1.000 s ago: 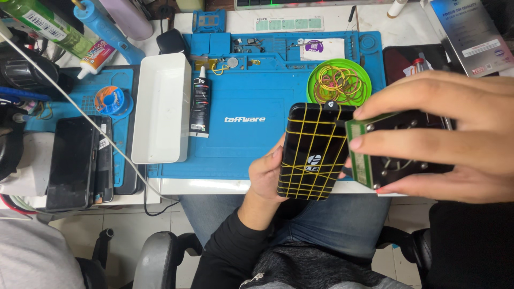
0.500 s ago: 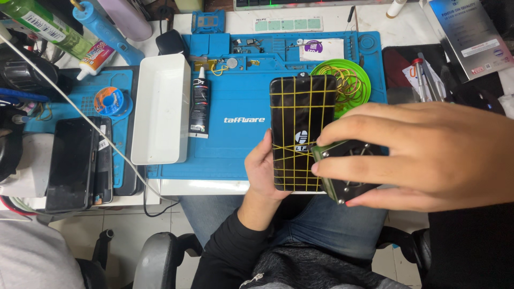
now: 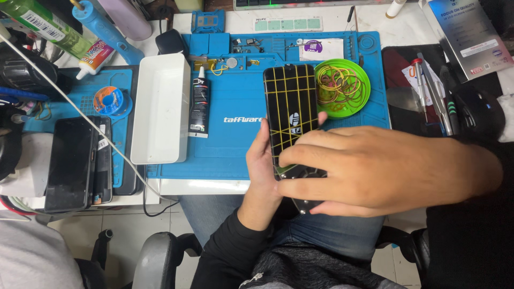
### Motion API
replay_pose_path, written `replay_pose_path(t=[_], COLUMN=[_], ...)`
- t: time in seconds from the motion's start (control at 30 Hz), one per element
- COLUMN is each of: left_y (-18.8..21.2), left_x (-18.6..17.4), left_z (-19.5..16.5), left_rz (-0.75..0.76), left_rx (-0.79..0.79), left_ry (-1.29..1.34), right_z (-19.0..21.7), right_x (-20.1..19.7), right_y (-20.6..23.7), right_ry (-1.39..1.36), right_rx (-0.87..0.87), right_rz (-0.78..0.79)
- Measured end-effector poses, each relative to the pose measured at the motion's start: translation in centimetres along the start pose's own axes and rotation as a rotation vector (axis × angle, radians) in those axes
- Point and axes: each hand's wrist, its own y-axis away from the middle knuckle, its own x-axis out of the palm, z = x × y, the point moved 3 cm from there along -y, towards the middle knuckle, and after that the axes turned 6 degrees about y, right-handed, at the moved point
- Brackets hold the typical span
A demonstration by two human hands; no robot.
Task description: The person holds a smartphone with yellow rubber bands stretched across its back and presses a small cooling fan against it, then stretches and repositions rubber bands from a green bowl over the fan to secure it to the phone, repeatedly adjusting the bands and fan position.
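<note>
Since half a second ago the black phone, crossed by yellow rubber bands, has tilted upright above the blue mat. Left hand cups its edge from beneath, fingers curled. Right hand lies over its lower end, fingers pressed together, beside the green dish.

The lower end of the phone is covered by the right hand. The left hand is largely hidden behind it. A green bottle is cut off, possibly glue.
</note>
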Motion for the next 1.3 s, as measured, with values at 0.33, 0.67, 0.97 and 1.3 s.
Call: replay_pose_path(t=[0.33,0.67,0.97,1.3], left_y=[0.3,0.0,-0.6,-0.7], left_x=[-3.3,-2.6,-0.2,0.1], left_z=[0.5,0.7,0.5,-0.1], left_rz=[-0.191,-0.105,-0.035,-0.174], left_rx=[0.091,0.053,0.063,0.176], left_ry=[-0.096,-0.1,-0.167,-0.198], right_z=[-2.1,-5.8,-6.5,-2.2], right_x=[-0.5,-2.3,-3.3,-0.6], right_y=[-1.2,-0.3,0.1,-1.0], right_ry=[0.053,0.311,0.374,0.007], right_rx=[0.02,0.16,0.164,0.008], right_rz=[-0.148,-0.228,-0.243,-0.104])
